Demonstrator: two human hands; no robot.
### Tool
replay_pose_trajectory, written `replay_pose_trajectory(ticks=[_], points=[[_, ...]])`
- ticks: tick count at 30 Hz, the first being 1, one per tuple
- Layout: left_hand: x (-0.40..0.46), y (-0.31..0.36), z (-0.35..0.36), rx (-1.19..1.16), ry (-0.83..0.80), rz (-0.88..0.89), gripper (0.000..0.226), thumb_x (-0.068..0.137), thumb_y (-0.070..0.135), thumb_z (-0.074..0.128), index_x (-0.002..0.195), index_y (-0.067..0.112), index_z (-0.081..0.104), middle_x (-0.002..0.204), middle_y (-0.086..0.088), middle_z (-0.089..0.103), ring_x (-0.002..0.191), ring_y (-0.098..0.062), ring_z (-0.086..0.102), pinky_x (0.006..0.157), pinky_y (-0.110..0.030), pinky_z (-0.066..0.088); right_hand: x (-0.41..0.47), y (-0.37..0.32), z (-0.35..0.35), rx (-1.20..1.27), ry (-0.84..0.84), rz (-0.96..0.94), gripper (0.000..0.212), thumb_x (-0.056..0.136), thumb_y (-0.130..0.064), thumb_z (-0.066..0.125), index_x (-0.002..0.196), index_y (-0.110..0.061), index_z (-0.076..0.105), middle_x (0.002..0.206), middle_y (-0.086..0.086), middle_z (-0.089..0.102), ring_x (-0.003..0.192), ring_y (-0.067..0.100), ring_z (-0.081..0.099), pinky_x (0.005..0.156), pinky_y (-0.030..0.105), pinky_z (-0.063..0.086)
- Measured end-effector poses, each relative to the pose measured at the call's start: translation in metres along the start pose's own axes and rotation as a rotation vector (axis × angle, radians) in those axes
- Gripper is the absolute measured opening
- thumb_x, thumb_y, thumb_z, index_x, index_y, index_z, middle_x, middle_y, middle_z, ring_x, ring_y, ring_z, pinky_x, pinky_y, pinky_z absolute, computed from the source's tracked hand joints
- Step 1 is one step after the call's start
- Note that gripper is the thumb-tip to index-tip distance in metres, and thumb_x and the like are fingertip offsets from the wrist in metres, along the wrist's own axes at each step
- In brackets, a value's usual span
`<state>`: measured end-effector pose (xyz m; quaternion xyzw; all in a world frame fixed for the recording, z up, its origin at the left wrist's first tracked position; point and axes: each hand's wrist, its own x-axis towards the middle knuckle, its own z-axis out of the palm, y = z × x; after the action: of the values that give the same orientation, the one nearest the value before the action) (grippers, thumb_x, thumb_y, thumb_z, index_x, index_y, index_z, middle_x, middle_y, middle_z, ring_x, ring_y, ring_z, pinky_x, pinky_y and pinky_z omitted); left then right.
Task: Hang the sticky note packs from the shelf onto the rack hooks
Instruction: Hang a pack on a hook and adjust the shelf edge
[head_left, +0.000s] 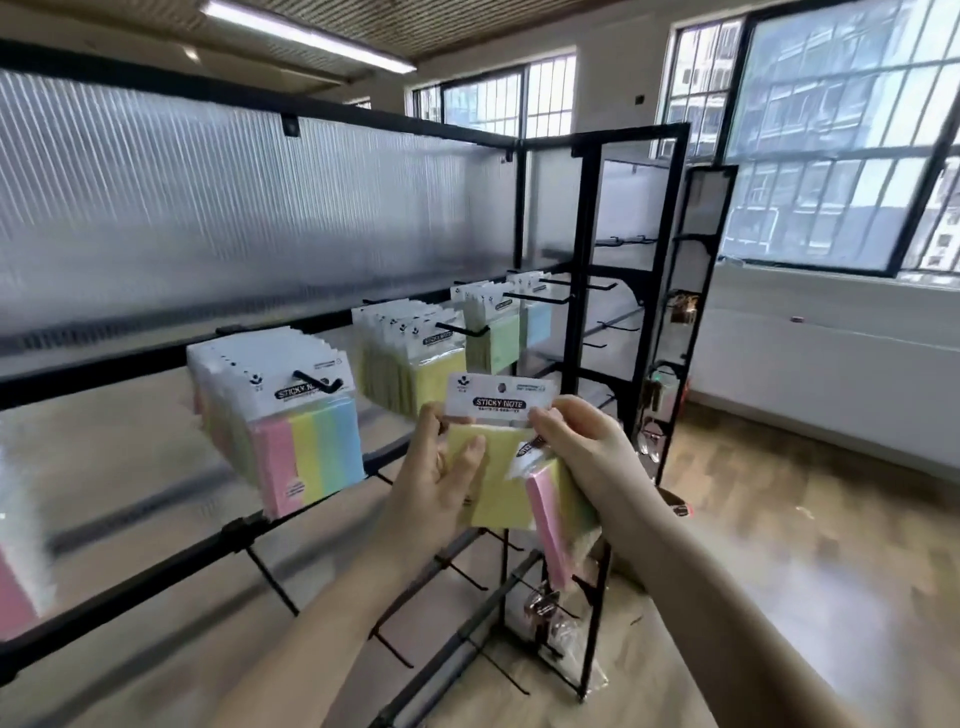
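I hold a yellow sticky note pack (493, 467) upright in front of the rack, its white header card reading "STICKY NOTE". My left hand (441, 483) grips its left side, thumb across the front. My right hand (576, 441) pinches the card's right edge and also clutches a pink and yellow pack (558, 519) tilted below it. On the rack hooks hang a multicolour stack (291, 431) on the left, a yellow stack (410, 358) further right, then green packs (491, 332) and blue packs (537, 312). The yellow stack's hook (462, 330) juts out above my hands.
The black metal rack (576, 291) with a ribbed translucent back panel runs left to right. Bare hooks (467, 571) stick out on the lower rail. A narrow black stand (680, 332) with small items is at the right. Wooden floor and windows lie beyond.
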<state>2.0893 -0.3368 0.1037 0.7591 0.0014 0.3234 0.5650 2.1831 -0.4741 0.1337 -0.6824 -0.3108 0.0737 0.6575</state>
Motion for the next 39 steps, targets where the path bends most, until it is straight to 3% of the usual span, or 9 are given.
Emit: replay_pose_trajectory(ticks=[3,4,6,8,12,19,26,32,39], points=[[0.018,-0.009,0.003,0.061,0.069,-0.024,0.051,0.088,0.052,0.047,0.133,0.03,0.038,0.098,0.026,0.063,0.083,0.013,0.06,0.068,-0.009,0.046,0.029,0.004,0.003,0.017,-0.003,-0.044,0.023,0.09,-0.029,0.063,0.079,-0.01,0.059,0.067,0.001,0.057,0.057,0.01,0.052,0.05,0.019,0.039],[0.024,-0.01,0.004,0.085,0.102,-0.017,0.048,0.088,0.055,0.046,0.132,0.038,0.039,0.103,0.032,0.06,0.089,0.018,0.056,0.073,-0.007,0.043,0.038,0.005,0.003,0.036,0.002,-0.068,0.025,0.09,-0.028,0.064,0.081,-0.005,0.059,0.067,0.002,0.057,0.058,0.01,0.052,0.05,0.019,0.039],[0.039,-0.009,0.008,0.139,0.179,-0.007,0.025,0.088,0.057,0.045,0.113,0.054,0.041,0.095,0.037,0.06,0.089,0.02,0.055,0.072,-0.003,0.041,0.055,0.008,0.004,0.08,0.005,-0.12,0.03,0.09,-0.026,0.064,0.083,0.002,0.057,0.067,0.004,0.057,0.057,0.011,0.052,0.051,0.02,0.039],[0.055,-0.007,0.012,0.179,0.283,0.015,0.016,0.086,0.053,0.046,0.1,0.044,0.046,0.081,0.025,0.065,0.076,0.01,0.06,0.066,-0.004,0.043,0.072,0.008,0.005,0.114,0.002,-0.159,0.032,0.09,-0.027,0.065,0.076,0.0,0.055,0.062,0.001,0.056,0.055,0.011,0.051,0.05,0.02,0.039],[0.078,-0.012,0.021,0.246,0.413,0.046,0.041,0.082,0.055,0.046,0.094,0.017,0.052,0.081,-0.003,0.068,0.077,-0.016,0.067,0.066,-0.009,0.048,0.105,0.009,0.004,0.105,-0.044,-0.207,0.032,0.09,-0.028,0.064,0.07,-0.006,0.055,0.06,0.0,0.057,0.052,0.011,0.051,0.049,0.021,0.04],[0.092,-0.019,0.037,0.246,0.584,0.04,0.031,0.084,0.053,0.044,0.083,0.026,0.059,0.074,0.016,0.07,0.066,0.003,0.065,0.058,-0.007,0.045,0.137,0.025,0.004,0.096,-0.196,-0.221,0.04,0.089,-0.036,0.063,0.073,-0.002,0.052,0.064,0.011,0.055,0.055,0.018,0.049,0.054,0.03,0.037],[0.098,-0.02,0.047,0.342,0.672,0.042,0.034,0.088,0.057,0.046,0.082,0.028,0.062,0.083,0.008,0.072,0.073,-0.009,0.069,0.063,-0.022,0.054,0.158,0.035,0.001,0.1,-0.263,-0.291,0.044,0.089,-0.035,0.064,0.073,0.003,0.051,0.059,0.006,0.052,0.051,0.01,0.044,0.047,0.021,0.033],[0.101,-0.021,0.051,0.41,0.775,0.019,0.043,0.086,0.053,0.045,0.086,0.013,0.061,0.083,-0.01,0.07,0.082,-0.031,0.067,0.073,-0.05,0.052,0.17,0.036,0.003,0.051,-0.338,-0.359,0.042,0.091,-0.028,0.064,0.058,-0.019,0.039,0.042,-0.017,0.043,0.04,0.0,0.035,0.041,0.012,0.026],[0.102,-0.014,0.057,0.403,0.86,0.023,0.039,0.09,0.044,0.047,0.078,0.011,0.063,0.071,-0.013,0.064,0.064,-0.027,0.058,0.053,-0.022,0.04,0.178,0.035,0.002,0.067,-0.422,-0.375,0.042,0.09,-0.038,0.062,0.06,-0.015,0.043,0.05,-0.011,0.044,0.046,0.002,0.035,0.044,0.017,0.026]])
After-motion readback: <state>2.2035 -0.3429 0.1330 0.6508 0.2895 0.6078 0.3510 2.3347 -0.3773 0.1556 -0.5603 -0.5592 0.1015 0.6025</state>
